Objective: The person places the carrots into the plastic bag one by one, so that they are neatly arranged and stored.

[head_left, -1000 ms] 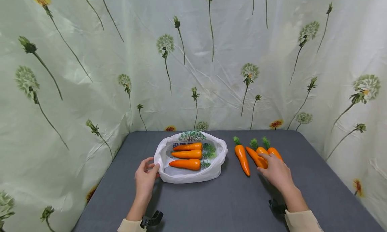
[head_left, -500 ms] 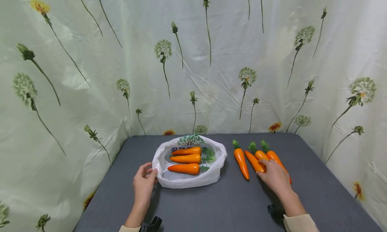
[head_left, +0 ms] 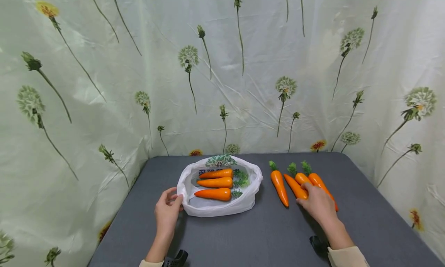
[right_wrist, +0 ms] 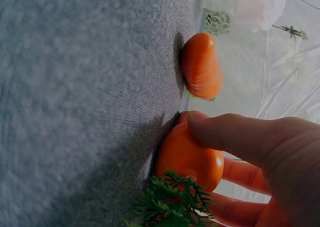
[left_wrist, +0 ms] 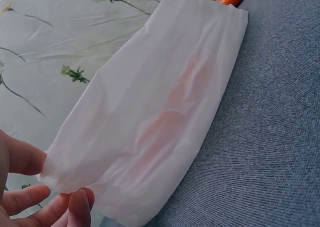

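Observation:
A white plastic bag (head_left: 208, 209) lies open on the grey table (head_left: 264, 236) with three orange carrots (head_left: 213, 194) inside. My left hand (head_left: 175, 199) pinches the bag's near left rim; in the left wrist view the thumb and fingers (left_wrist: 75, 207) hold the bag's edge (left_wrist: 150, 117). To the right of the bag, loose carrots (head_left: 279, 183) with green tops lie side by side. My right hand (head_left: 306, 189) lies over them. In the right wrist view its thumb (right_wrist: 235, 134) and fingers grip one carrot (right_wrist: 185, 157), beside another carrot (right_wrist: 201, 72).
A pale curtain printed with dandelions (head_left: 222, 73) hangs round the table on the left, back and right. Bare grey table surface spreads in front of the bag and between my two arms.
My right hand has settled a little further over the loose carrots and closed round one. The left hand stays on the bag's rim. The view has shifted slightly.

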`<state>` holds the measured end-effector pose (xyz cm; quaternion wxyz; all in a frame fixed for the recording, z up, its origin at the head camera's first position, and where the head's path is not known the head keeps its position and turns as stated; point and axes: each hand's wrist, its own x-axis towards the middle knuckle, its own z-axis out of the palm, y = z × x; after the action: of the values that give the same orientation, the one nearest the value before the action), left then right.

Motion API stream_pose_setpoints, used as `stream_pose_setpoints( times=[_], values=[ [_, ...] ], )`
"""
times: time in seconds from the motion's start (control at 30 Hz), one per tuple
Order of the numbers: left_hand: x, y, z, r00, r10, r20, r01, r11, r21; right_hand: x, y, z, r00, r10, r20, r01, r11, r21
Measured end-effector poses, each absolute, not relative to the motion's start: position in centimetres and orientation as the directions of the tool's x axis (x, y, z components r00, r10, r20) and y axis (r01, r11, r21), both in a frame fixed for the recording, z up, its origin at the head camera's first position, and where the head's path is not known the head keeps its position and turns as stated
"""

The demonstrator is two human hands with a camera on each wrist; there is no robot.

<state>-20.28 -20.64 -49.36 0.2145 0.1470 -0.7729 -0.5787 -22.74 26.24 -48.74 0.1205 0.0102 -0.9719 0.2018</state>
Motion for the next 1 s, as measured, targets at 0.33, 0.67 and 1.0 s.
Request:
stream_pose_setpoints(
  times=[0.33, 0.67, 1.0],
  values=[
    [-20.37, -20.79, -49.48, -0.861, -0.475, 0.180, 0.039, 0.292, 0.956, -22.88, 26.05, -48.41, -0.971, 0.021, 0.240, -0.077, 0.917, -0.391],
    [-20.25, -20.67, -49.35, -0.868, -0.468, 0.168, 0.026, 0.296, 0.955, -22.66, 26.08, -48.22, -0.981, 0.031, 0.192, -0.051, 0.912, -0.408],
    [-20.30, -20.56, -49.30, -0.866, -0.476, 0.156, 0.008, 0.299, 0.954, -22.89, 26.08, -48.19, -0.984, 0.054, 0.172, -0.023, 0.909, -0.417]
  ],
)
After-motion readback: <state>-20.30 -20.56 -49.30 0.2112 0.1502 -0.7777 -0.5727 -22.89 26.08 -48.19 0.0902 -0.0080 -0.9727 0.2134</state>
